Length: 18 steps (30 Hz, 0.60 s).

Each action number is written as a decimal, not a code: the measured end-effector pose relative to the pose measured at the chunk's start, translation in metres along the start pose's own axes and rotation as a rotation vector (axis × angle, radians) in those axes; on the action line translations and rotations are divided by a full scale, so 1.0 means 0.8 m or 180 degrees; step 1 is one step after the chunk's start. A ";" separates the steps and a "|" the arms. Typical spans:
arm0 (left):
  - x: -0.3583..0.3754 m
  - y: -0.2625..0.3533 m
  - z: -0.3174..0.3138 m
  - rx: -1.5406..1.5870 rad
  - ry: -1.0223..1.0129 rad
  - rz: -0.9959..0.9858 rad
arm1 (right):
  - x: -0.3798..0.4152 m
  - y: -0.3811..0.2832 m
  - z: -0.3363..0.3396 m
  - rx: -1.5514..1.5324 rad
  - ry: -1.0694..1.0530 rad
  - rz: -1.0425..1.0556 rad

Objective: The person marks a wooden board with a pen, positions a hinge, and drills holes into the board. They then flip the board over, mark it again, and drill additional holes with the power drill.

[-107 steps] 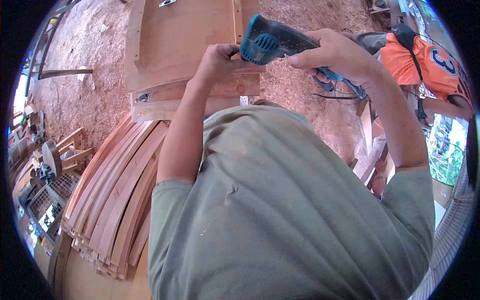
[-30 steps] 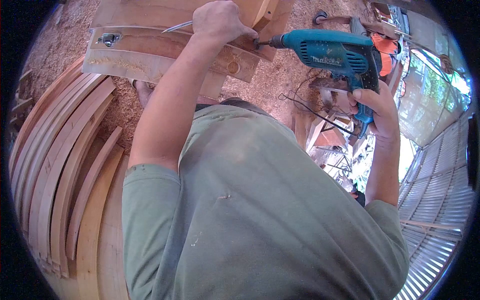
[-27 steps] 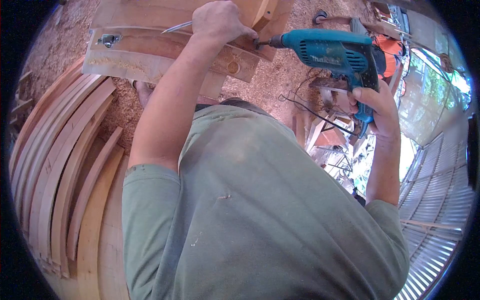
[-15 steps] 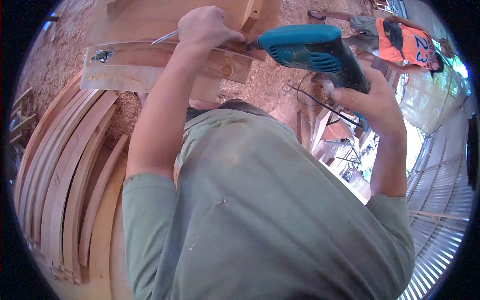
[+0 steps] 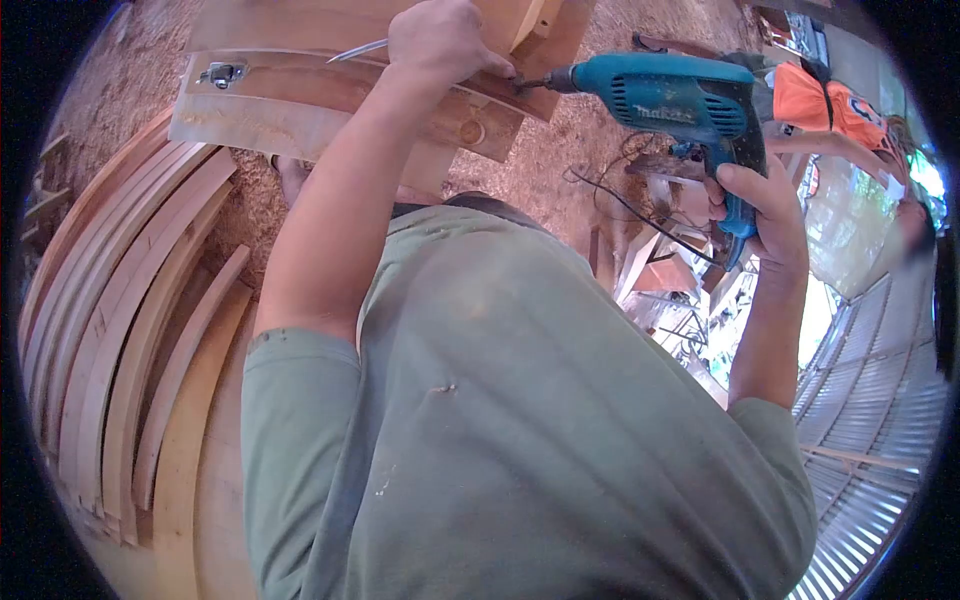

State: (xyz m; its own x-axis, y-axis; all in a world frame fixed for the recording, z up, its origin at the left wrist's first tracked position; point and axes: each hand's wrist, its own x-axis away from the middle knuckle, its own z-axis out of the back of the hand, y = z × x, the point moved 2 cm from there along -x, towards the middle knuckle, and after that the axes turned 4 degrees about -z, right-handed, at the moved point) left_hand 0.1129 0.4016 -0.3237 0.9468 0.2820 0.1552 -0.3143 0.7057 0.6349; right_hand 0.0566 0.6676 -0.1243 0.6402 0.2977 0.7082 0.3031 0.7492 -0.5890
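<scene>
My right hand (image 5: 765, 205) grips the handle of a teal corded power drill (image 5: 670, 95). The drill's bit points left and meets or nearly meets the end of a wooden piece (image 5: 500, 97). Close to that bit, my left hand (image 5: 435, 45) is closed over the wood, its thumb pressed near the end. A thin silver pencil-like stick (image 5: 358, 51) pokes out of the left fist; the rest of it is hidden. Below the hand lies a board (image 5: 320, 98) with a metal latch-like fitting (image 5: 222, 74) near its left end and a round knot.
Several long curved wooden strips (image 5: 120, 330) are stacked at the left. The drill's black cord (image 5: 650, 215) hangs beside cluttered scraps and tools. A person in an orange shirt (image 5: 830, 105) is at the upper right. Sawdust (image 5: 560, 140) covers the ground; corrugated metal sheeting (image 5: 870, 400) stands at right.
The drill has turned to show its side, and its bit is now visible at the wood's end. In the view, boards and left hand have shifted slightly right. The person in orange has moved.
</scene>
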 end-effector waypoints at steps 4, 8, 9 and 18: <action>0.003 0.003 0.006 -0.0035 -0.0169 -0.0040 | 0.000 0.010 0.003 -0.0186 -0.0053 -0.0119; 0.002 0.001 0.007 0.0019 -0.0129 -0.0159 | 0.002 0.012 0.001 -0.0276 -0.0093 -0.0017; 0.003 -0.002 0.001 0.0020 -0.0114 -0.0158 | 0.004 0.011 -0.001 -0.0276 -0.0085 0.0030; 0.005 -0.002 0.002 -0.0151 -0.0018 -0.0255 | 0.004 0.000 -0.007 0.0009 -0.0140 0.0111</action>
State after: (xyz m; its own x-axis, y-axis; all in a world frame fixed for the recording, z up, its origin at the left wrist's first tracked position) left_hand 0.1172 0.4007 -0.3231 0.9694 0.2198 0.1098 -0.2403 0.7558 0.6091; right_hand 0.0625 0.6654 -0.1238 0.6187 0.3494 0.7036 0.2791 0.7394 -0.6127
